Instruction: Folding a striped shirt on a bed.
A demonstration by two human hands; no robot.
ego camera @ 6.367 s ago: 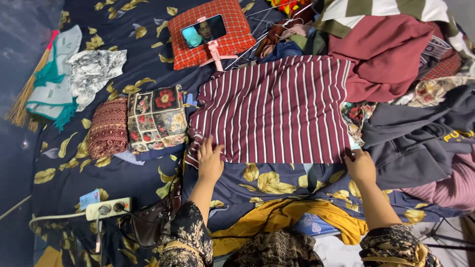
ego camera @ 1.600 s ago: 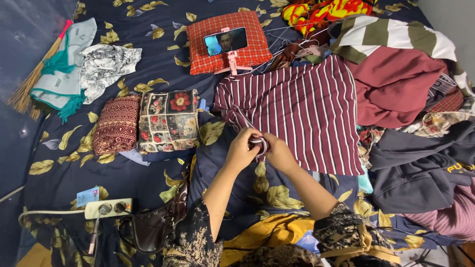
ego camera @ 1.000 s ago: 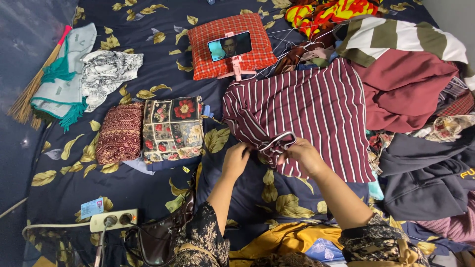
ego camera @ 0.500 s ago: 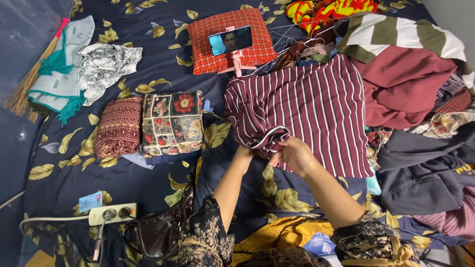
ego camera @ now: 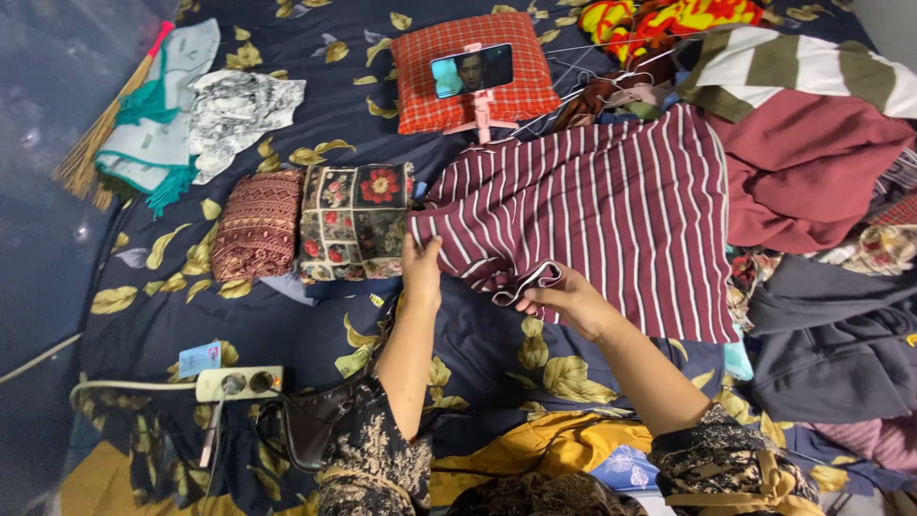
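Striped maroon shirt [ego camera: 611, 205] lies spread on the dark leaf-print bedsheet [ego camera: 478, 334]. I see my left hand [ego camera: 421, 268] pinching its left edge, fingers closed on the cloth. My right hand [ego camera: 564, 296] grips the bunched sleeve cuff [ego camera: 525, 282] tight. Just left sit two folded patterned cloths [ego camera: 320, 225]. Behind, a phone [ego camera: 472, 70] leans on a red checked pillow [ego camera: 475, 100].
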